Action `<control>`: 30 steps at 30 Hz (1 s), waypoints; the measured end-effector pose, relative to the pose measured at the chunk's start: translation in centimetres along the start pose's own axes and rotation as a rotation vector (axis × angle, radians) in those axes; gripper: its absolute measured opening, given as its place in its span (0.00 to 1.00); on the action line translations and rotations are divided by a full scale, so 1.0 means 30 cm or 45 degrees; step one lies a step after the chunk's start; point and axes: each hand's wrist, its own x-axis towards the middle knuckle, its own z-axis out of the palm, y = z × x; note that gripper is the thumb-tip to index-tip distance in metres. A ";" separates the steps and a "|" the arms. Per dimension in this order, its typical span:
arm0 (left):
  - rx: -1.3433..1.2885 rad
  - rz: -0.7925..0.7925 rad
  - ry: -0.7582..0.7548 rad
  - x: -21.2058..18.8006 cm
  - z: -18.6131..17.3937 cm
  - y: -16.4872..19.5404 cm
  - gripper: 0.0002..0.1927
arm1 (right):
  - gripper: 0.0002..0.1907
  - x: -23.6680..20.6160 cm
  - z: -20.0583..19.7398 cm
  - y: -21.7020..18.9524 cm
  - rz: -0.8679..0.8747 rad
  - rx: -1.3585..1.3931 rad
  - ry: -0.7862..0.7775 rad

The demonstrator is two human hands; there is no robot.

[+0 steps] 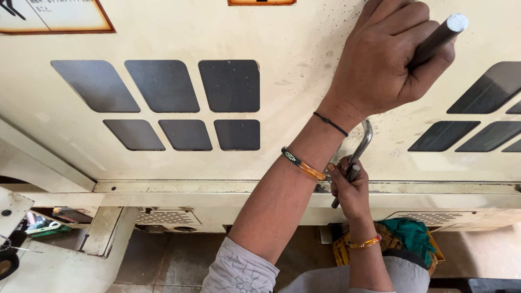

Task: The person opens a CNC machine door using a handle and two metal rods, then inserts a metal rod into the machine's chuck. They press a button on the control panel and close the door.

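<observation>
Left hand (388, 59) is up on the cream machine panel (282, 141), fist clenched around a straight grey metal bar (438, 38); bar end sticks out past the fist toward upper right

Right hand (350, 187) is lower, just at the panel's bottom edge, fingers closed on the lower end of a bent metal hook-shaped rod (361, 149). The rod's curved top sits against the panel, right behind the left wrist; the arms cross, left forearm over the right hand

Orange bangles on both wrists, thin black thread on the left one

Panel has dark slanted vent patches (230, 87) in two groups, one left of the arms and one at the right edge

Containers: below the machine, near the right forearm, a yellow crate (341, 250) on the floor with a teal cloth (412, 236) bunched in it; can't tell what else is inside. Far left, an open recess (51, 225) in the machine holds small mixed items, something green and white among them, too small to identify

Tiled floor (163, 260) shows under the machine
</observation>
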 end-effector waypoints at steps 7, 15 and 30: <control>-0.014 -0.007 -0.022 0.006 -0.010 0.006 0.12 | 0.14 0.004 -0.003 0.008 -0.001 0.036 -0.014; -0.004 0.005 -0.035 0.005 -0.007 0.001 0.11 | 0.13 0.005 -0.005 0.009 0.008 0.009 0.000; 0.002 -0.002 -0.032 -0.003 0.001 -0.007 0.11 | 0.14 0.005 -0.004 0.010 0.014 0.004 0.003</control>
